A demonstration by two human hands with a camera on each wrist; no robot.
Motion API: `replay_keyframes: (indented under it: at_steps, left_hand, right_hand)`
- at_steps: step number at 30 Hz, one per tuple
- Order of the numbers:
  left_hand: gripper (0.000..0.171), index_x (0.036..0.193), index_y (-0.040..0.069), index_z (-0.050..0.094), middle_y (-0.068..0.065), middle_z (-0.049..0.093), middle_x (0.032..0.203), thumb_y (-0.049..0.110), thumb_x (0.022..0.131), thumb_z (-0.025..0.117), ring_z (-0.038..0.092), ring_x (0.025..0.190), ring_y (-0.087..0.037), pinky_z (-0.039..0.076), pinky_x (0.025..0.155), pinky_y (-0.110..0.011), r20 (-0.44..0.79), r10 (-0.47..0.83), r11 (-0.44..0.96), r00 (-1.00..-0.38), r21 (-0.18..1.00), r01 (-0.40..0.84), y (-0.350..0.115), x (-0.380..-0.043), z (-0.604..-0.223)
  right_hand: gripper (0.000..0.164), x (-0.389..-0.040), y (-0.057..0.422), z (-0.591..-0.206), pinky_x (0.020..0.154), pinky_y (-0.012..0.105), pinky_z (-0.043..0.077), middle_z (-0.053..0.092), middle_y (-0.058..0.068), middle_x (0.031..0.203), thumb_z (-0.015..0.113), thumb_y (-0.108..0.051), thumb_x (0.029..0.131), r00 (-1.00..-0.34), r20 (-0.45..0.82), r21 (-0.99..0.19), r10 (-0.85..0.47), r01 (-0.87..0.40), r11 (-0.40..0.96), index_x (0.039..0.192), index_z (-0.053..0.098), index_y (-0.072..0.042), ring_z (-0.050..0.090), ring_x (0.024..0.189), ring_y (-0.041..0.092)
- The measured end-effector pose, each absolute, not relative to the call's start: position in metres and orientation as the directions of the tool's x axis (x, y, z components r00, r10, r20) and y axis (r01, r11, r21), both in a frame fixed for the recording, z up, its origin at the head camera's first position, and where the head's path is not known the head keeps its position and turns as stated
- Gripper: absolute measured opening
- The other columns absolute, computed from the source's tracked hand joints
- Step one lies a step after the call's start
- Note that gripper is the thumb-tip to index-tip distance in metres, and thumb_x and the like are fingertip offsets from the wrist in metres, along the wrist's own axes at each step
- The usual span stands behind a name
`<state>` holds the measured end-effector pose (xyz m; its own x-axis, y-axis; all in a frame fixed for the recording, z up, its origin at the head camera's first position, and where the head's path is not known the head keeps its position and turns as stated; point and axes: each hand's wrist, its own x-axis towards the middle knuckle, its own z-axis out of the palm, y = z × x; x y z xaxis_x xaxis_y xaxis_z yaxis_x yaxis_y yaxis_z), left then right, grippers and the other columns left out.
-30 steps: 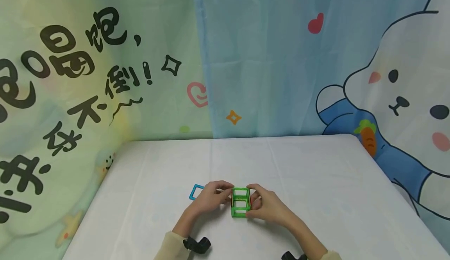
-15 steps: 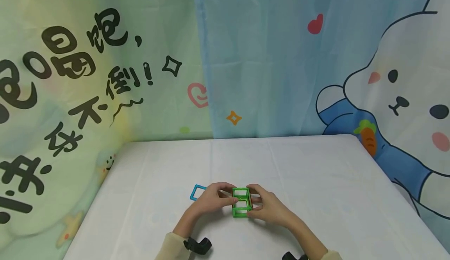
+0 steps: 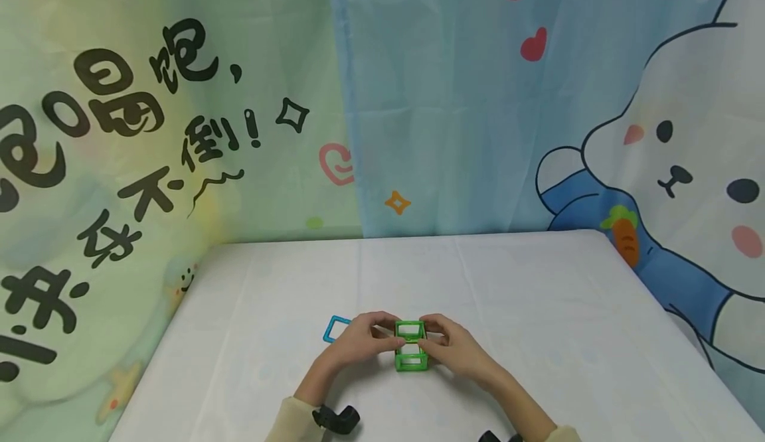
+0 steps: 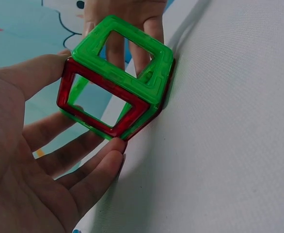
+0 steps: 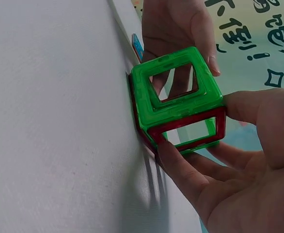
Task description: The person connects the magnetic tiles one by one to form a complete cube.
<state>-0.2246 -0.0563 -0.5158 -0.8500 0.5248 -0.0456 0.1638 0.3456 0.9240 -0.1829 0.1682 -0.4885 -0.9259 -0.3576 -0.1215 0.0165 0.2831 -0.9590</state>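
A hollow cube of magnetic tiles (image 3: 411, 366), with green and red open square frames, stands low over the white table between both hands. My left hand (image 3: 366, 337) holds its left side, thumb at the upper edge and fingertips lower down. From the right, my right hand (image 3: 459, 349) grips the opposite side in the same way. In the left wrist view a red tile (image 4: 131, 116) faces the left palm, with a green tile (image 4: 127, 80) adjoining it. Another red tile (image 5: 220, 124) faces the right palm in the right wrist view.
A blue square tile frame (image 3: 329, 330) lies on the white tabletop (image 3: 269, 283) just beyond the left hand, partly hidden by it. Printed curtains (image 3: 442, 130) hang behind the table and along its left side.
My left thumb has come onto the cube's upper edge. The right thumb has shifted from the near lower corner up to that edge. The cube has barely moved.
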Motion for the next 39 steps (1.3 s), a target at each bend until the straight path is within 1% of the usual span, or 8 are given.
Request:
replay_keyframes:
  at_steps: [9, 12, 16, 21, 24, 28, 33, 39]
  left_hand:
    - [0.036, 0.119, 0.014, 0.066, -0.001, 0.066, 0.112, 0.029, 0.088, 0.072, 0.064, 0.09, -0.014, 0.051, 0.075, -0.035, -0.046, 0.52, 0.344, -0.853, 0.925, 0.16, -0.056, -0.224, -0.516]
    - [0.036, 0.119, 0.012, 0.066, -0.001, 0.066, 0.111, 0.029, 0.088, 0.072, 0.064, 0.09, -0.014, 0.051, 0.076, -0.035, -0.042, 0.52, 0.338, -0.853, 0.928, 0.16, -0.056, -0.223, -0.517]
    - [0.035, 0.12, 0.012, 0.066, 0.0, 0.066, 0.111, 0.031, 0.09, 0.069, 0.064, 0.091, -0.013, 0.051, 0.077, -0.034, -0.04, 0.525, 0.344, -0.85, 0.924, 0.169, -0.057, -0.223, -0.518]
    - [0.039, 0.125, 0.008, 0.062, -0.003, 0.064, 0.116, 0.034, 0.097, 0.061, 0.064, 0.095, -0.016, 0.051, 0.08, -0.035, -0.029, 0.518, 0.38, -0.855, 0.903, 0.2, -0.065, -0.227, -0.506]
    - [0.04, 0.126, 0.004, 0.062, -0.008, 0.064, 0.119, 0.031, 0.097, 0.061, 0.064, 0.097, -0.019, 0.052, 0.08, -0.037, 0.01, 0.493, 0.395, -0.87, 0.889, 0.234, -0.08, -0.231, -0.496]
    - [0.037, 0.124, 0.002, 0.063, -0.013, 0.064, 0.119, 0.026, 0.095, 0.065, 0.064, 0.1, -0.021, 0.052, 0.08, -0.037, 0.043, 0.487, 0.414, -0.872, 0.868, 0.274, -0.105, -0.238, -0.489]
    - [0.039, 0.122, -0.001, 0.063, -0.017, 0.064, 0.116, 0.017, 0.089, 0.073, 0.063, 0.104, -0.029, 0.048, 0.09, -0.044, 0.083, 0.491, 0.397, -0.867, 0.865, 0.308, -0.131, -0.248, -0.487]
    - [0.047, 0.12, 0.001, 0.065, -0.013, 0.065, 0.116, 0.018, 0.079, 0.081, 0.059, 0.11, -0.031, 0.04, 0.099, -0.051, 0.073, 0.441, 0.433, -0.895, 0.856, 0.283, -0.153, -0.255, -0.495]
  right_hand:
    - [0.047, -0.181, 0.165, -0.488, 0.08, 0.037, 0.054, 0.048, 0.03, 0.133, 0.059, -0.013, 0.097, -0.937, -0.132, -0.956, -0.324, 0.035, 0.29, 0.136, 0.042, 0.007, 0.06, 0.112, 0.037]
    - [0.054, -0.181, 0.168, -0.485, 0.087, 0.043, 0.051, 0.046, 0.028, 0.136, 0.062, -0.016, 0.096, -0.921, -0.151, -0.95, -0.36, 0.035, 0.31, 0.139, 0.039, 0.006, 0.056, 0.117, 0.039]
    - [0.073, -0.182, 0.172, -0.486, 0.093, 0.049, 0.047, 0.044, 0.026, 0.139, 0.074, -0.018, 0.087, -0.896, -0.161, -0.942, -0.413, 0.015, 0.335, 0.143, 0.033, 0.005, 0.049, 0.123, 0.043]
    - [0.077, -0.185, 0.173, -0.49, 0.089, 0.042, 0.051, 0.045, 0.026, 0.137, 0.079, -0.012, 0.081, -0.901, -0.139, -0.939, -0.41, -0.012, 0.344, 0.142, 0.035, 0.006, 0.05, 0.122, 0.043]
    - [0.078, -0.186, 0.173, -0.492, 0.087, 0.04, 0.051, 0.047, 0.026, 0.136, 0.08, -0.009, 0.079, -0.907, -0.133, -0.938, -0.4, -0.015, 0.347, 0.141, 0.036, 0.006, 0.052, 0.12, 0.042]
    - [0.081, -0.187, 0.172, -0.495, 0.085, 0.038, 0.052, 0.048, 0.024, 0.134, 0.083, -0.007, 0.074, -0.913, -0.143, -0.934, -0.382, -0.003, 0.357, 0.14, 0.038, 0.006, 0.054, 0.116, 0.039]
    - [0.08, -0.189, 0.174, -0.496, 0.083, 0.036, 0.052, 0.052, 0.018, 0.131, 0.085, -0.006, 0.072, -0.922, -0.156, -0.928, -0.355, 0.014, 0.373, 0.138, 0.042, 0.004, 0.057, 0.112, 0.034]
    - [0.078, -0.19, 0.176, -0.497, 0.084, 0.037, 0.052, 0.054, 0.017, 0.129, 0.085, -0.008, 0.072, -0.915, -0.159, -0.931, -0.371, 0.014, 0.366, 0.137, 0.044, 0.004, 0.057, 0.111, 0.032]
